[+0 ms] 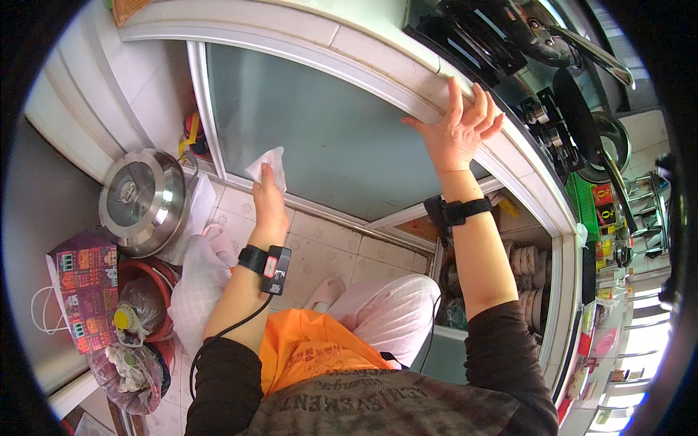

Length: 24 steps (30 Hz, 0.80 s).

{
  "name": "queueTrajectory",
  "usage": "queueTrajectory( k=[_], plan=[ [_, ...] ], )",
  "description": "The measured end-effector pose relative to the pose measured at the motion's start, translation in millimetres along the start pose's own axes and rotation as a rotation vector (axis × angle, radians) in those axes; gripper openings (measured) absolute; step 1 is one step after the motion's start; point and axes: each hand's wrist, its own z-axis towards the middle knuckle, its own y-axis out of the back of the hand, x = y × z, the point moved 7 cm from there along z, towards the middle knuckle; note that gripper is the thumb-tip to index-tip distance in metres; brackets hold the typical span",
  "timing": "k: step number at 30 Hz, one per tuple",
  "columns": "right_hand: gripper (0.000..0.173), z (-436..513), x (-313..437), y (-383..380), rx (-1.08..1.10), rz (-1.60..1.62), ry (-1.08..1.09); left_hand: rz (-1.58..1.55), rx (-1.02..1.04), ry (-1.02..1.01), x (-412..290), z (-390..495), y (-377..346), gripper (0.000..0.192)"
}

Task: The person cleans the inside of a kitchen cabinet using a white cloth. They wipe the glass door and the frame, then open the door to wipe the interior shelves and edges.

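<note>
In my left hand (pixel 267 201) is a folded white wipe or tissue (pixel 268 166), its thumb lying over it. The wipe is in front of the lower left part of a frosted glass cabinet door (pixel 322 131) in a white frame; whether it touches the glass I cannot tell. My right hand (pixel 455 131) is braced on the tiled counter edge (pixel 381 60) above the door, fingers spread and holding nothing. To the right of the door, the cabinet stands open, with stacked bowls (pixel 526 261) inside.
Black pans (pixel 578 114) sit on the gas stove, handles jutting outward. At left are a lidded steel pot (pixel 142 201), a patterned paper bag (pixel 87 294), a red bucket (pixel 163 283) and a plastic bag (pixel 128 376). A cable (pixel 234 329) runs along my left forearm.
</note>
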Motion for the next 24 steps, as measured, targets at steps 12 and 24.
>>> queueTrajectory(
  k=[12, 24],
  plan=[
    [0.108, -5, -16, -2, 0.160, -0.055, 0.182, -0.039, -0.070, 0.027, 15, 8, 8, 0.053],
    [0.112, -3, -2, -4, 0.140, 0.068, 0.016, -0.042, 0.005, 0.016, 6, 6, -3, 0.054]
  ],
)
